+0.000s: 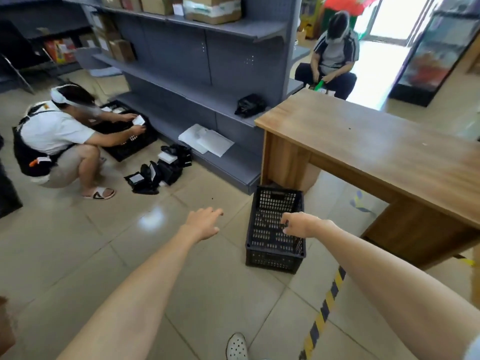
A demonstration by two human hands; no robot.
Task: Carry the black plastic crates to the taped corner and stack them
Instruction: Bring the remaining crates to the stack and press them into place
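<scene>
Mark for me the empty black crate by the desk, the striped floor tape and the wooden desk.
Empty black crate [274,259]: head view, near outer wall.
Striped floor tape [327,300]: head view, mid-length of the yellow-black strip.
Wooden desk [384,141]: head view, bare top surface.

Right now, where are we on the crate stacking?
Done: one empty black crate sits on the floor beside the wooden desk, next to the yellow-black tape. Nothing is stacked on it.
In hand: nothing. The left hand is open in the air; the right hand hovers over the crate, no grip visible.
Left: a second crate by the shelving holds items, and a crouching person is busy with it.
</scene>
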